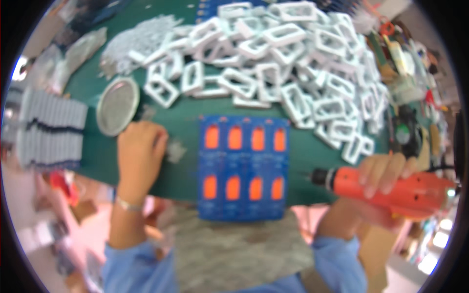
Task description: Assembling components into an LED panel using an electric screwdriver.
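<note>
My right hand (383, 173) is wrapped round an orange electric screwdriver (415, 193). Its black tip points left toward a blue fixture plate (222, 160), with a gap between them. Two rows of orange inserts (235, 138) sit in the plate, which lies at the table's near edge. On the left, my left hand (141, 146) is closed with its fingers curled under; whatever it may hold is hidden. Just beyond that hand is a round metal dish (118, 106). Small clear pieces (175, 150), too blurred to name, lie to the hand's right.
A large heap of white rectangular frames (288, 36) covers the far side of the green table (181, 124). Small pale parts (141, 41) are piled at the far left. Stacked grey strips (53, 129) stand at the left edge. Assorted tools (403, 63) crowd the right.
</note>
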### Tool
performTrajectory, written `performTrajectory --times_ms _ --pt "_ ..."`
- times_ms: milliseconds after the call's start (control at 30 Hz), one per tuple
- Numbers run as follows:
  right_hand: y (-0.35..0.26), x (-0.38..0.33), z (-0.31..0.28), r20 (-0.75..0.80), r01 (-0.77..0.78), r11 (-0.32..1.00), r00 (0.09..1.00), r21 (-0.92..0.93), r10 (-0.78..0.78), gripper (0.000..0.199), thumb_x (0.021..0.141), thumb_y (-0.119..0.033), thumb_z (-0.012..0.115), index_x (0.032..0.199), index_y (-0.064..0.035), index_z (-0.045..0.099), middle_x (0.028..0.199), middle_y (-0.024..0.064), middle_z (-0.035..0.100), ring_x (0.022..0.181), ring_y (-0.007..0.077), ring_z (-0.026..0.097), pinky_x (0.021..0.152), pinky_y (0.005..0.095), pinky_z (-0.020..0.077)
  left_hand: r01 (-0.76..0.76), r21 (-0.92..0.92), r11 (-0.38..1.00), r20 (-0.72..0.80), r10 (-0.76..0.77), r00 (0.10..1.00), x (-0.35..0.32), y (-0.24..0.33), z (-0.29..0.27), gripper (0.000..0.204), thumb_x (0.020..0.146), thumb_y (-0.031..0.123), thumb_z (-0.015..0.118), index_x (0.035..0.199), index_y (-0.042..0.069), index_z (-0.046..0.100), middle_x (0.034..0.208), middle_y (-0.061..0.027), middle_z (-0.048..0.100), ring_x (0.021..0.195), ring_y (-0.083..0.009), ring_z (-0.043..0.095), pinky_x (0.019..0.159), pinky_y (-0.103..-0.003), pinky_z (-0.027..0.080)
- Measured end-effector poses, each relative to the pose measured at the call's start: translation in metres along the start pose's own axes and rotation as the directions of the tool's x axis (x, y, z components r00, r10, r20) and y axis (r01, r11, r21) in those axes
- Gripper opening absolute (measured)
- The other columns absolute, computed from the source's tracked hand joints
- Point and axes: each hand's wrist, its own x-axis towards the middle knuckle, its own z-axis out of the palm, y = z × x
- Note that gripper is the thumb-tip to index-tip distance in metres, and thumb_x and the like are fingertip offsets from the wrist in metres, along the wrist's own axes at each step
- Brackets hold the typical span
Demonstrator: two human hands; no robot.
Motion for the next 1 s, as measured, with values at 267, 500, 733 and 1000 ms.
performTrajectory --times_ms 267,500,733,1000 --pt "0.008 -0.008 -0.004 -0.092 0.062 0.998 0.994 -0.011 -0.063 0.072 0.069 -0.041 0.085 0.108 -0.0035 0.038 0.085 0.0064 0.055 0.062 0.0175 0.061 0.061 0.0299 0.0497 -0.004 0.002 1.0 -0.006 0.004 1.0 -0.002 0.012 0.005 0.008 0.075 0.015 0.069 0.082 0.011 0.068 0.081 -0.0057 0.063 0.08 -0.0274 0.057 0.069 -0.041 0.04" --pt "0.007 -0.009 -0.001 -0.064 0.066 0.997 0.996 -0.026 -0.068 0.071 0.07 -0.041 0.085 0.108 -0.0036 0.038 0.086 0.0068 0.055 0.061 0.0177 0.061 0.06 0.0296 0.0496 -0.021 0.116 0.993 0.1 0.009 0.995 0.003 0.024 0.009 0.009 0.075 0.011 0.071 0.082 0.011 0.067 0.082 -0.0014 0.062 0.08 -0.0225 0.054 0.072 -0.035 0.036" --pt "0.009 -0.011 0.003 -0.082 0.052 0.999 0.995 -0.008 -0.052 0.07 0.071 -0.04 0.085 0.109 -0.0035 0.038 0.086 0.0074 0.056 0.061 0.0179 0.062 0.058 0.0302 0.0503 0.014 0.086 0.996 0.146 -0.027 0.989 0.001 0.027 0.012 0.009 0.073 0.008 0.07 0.079 0.01 0.063 0.08 -0.0017 0.06 0.08 -0.0226 0.054 0.07 -0.036 0.036" --pt "0.0 -0.007 0.002 -0.079 0.023 0.999 0.997 -0.035 -0.026 0.07 0.072 -0.038 0.084 0.111 -0.0027 0.038 0.086 0.0078 0.055 0.062 0.0196 0.061 0.06 0.0321 0.0506 0.311 -0.52 0.796 0.166 -0.263 0.95 0.006 0.02 0.003 0.006 0.076 0.003 0.064 0.08 0.005 0.06 0.077 -0.0073 0.062 0.07 -0.02 0.06 0.065 -0.032 0.046"
